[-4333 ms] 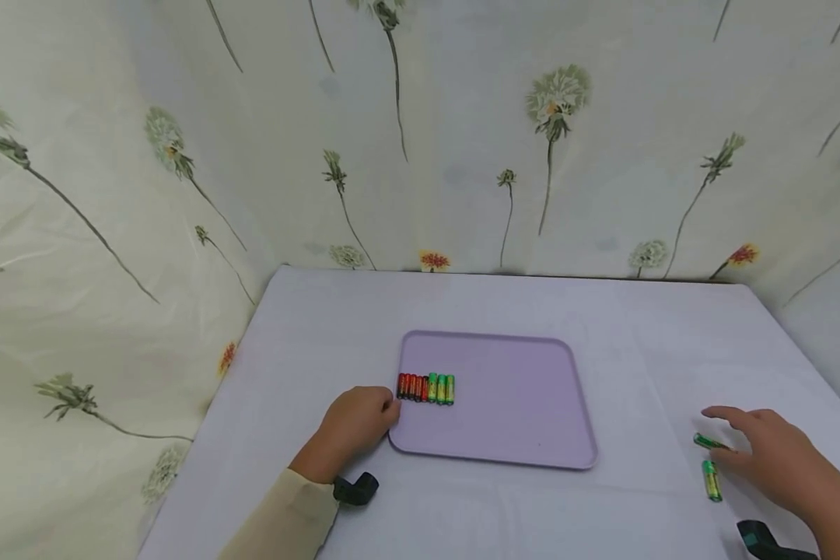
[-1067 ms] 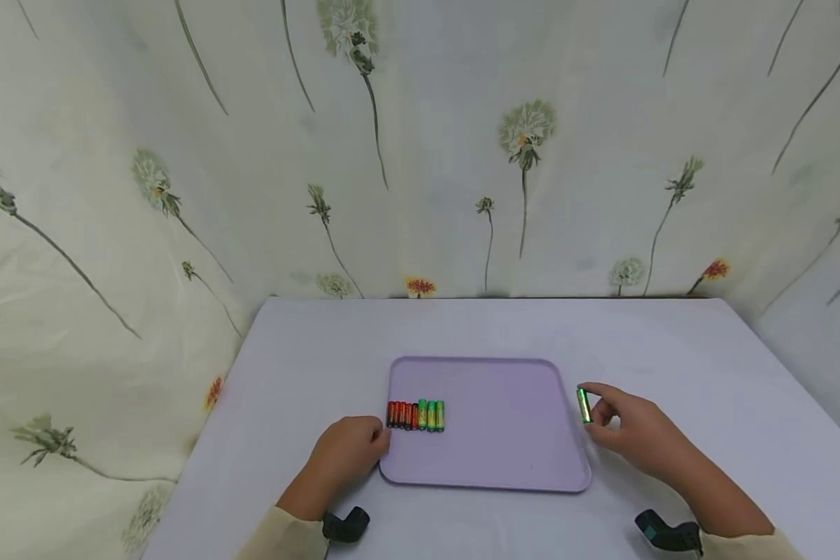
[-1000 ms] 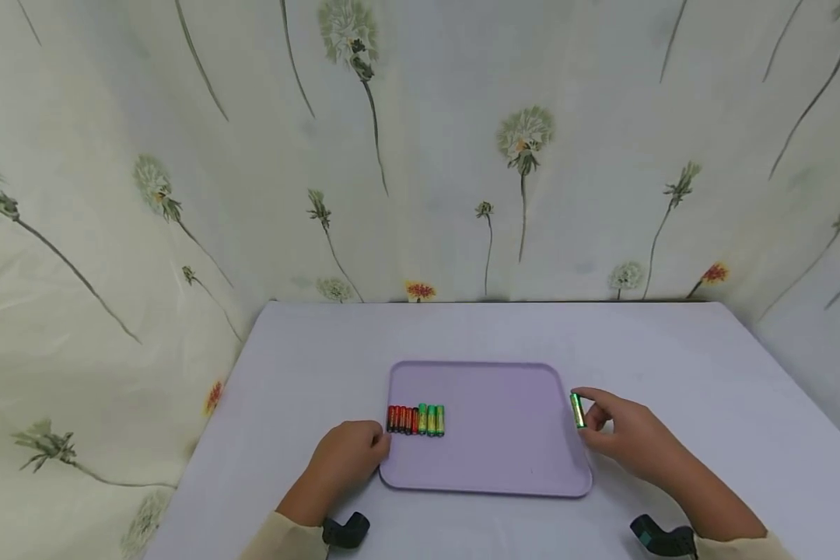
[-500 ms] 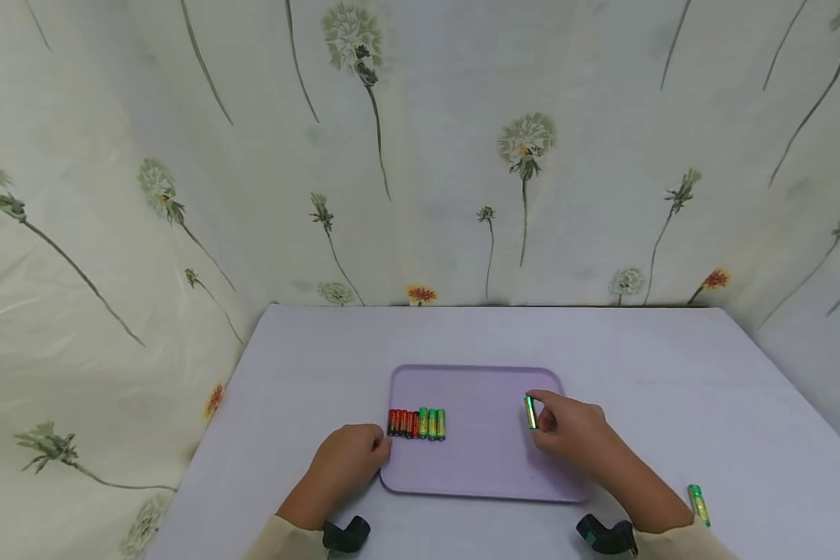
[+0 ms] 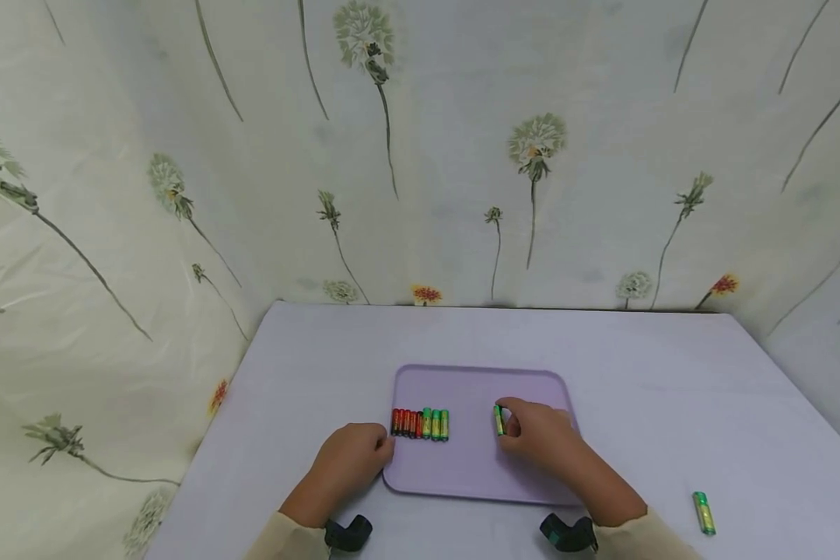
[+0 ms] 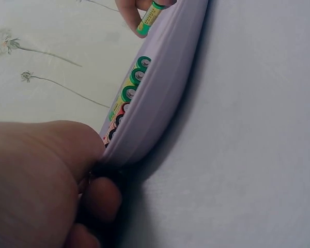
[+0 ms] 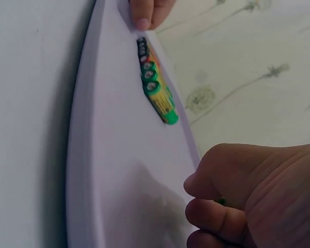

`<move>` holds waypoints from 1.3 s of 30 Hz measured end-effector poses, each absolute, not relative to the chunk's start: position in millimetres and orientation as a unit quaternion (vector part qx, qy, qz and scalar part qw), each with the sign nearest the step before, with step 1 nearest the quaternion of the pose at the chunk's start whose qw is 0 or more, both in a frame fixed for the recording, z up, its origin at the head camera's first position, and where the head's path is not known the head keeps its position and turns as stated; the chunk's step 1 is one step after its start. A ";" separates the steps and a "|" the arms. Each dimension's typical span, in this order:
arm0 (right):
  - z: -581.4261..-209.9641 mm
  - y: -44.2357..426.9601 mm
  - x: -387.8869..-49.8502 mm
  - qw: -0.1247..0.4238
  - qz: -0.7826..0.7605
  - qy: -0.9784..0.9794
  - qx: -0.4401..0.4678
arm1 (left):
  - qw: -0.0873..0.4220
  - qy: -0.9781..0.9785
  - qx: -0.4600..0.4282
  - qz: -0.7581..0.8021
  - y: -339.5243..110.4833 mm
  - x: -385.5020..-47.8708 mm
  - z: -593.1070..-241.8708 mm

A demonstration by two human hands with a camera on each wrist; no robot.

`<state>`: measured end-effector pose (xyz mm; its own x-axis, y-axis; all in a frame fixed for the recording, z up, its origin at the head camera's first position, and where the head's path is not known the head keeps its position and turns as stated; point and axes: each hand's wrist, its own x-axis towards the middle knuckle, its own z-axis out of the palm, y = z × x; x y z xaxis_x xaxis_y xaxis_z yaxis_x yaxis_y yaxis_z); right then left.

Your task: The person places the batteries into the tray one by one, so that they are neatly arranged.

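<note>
My right hand [image 5: 542, 435] pinches a green battery [image 5: 498, 420] between thumb and finger, over the middle of a lilac tray [image 5: 476, 474]. In the right wrist view the fingers hide nearly all of that battery; the left wrist view shows its green end [image 6: 148, 20]. A row of batteries lies side by side at the tray's left: several red-and-black ones [image 5: 406, 424], then three green ones [image 5: 436, 425]. My left hand [image 5: 350, 459] grips the tray's left edge, its thumb [image 6: 82, 144] against the rim and the other fingers curled below.
One more green battery [image 5: 703, 513] lies on the white-covered table [image 5: 644, 404], right of the tray and near my right sleeve. Behind and to the left hangs a pale curtain [image 5: 448, 155] with a dandelion print. Each wrist wears a black camera.
My right hand reached batteries at the table's right, picked up a green one and carried it leftward over the tray. The left hand stays at the tray's edge.
</note>
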<state>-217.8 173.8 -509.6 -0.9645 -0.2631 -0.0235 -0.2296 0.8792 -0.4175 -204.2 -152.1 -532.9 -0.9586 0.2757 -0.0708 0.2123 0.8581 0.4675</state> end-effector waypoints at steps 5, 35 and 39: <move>-511.3 160.1 -217.2 0.067 -0.217 0.968 -0.107 | 0.067 0.962 0.125 0.233 -152.2 -204.7 -533.4; -520.0 113.2 -225.8 0.094 -0.234 0.961 -0.117 | 0.074 0.963 0.119 0.231 -150.0 -205.5 -534.3; -523.4 107.3 -228.5 0.092 -0.241 0.959 -0.118 | 0.073 0.963 0.119 0.232 -151.8 -205.5 -535.0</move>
<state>-228.5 107.3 -523.4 -0.9550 -0.2712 -0.1200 -0.1821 0.8556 -0.4845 -205.5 -151.8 -535.0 -0.9611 0.2623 -0.0864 0.1940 0.8639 0.4648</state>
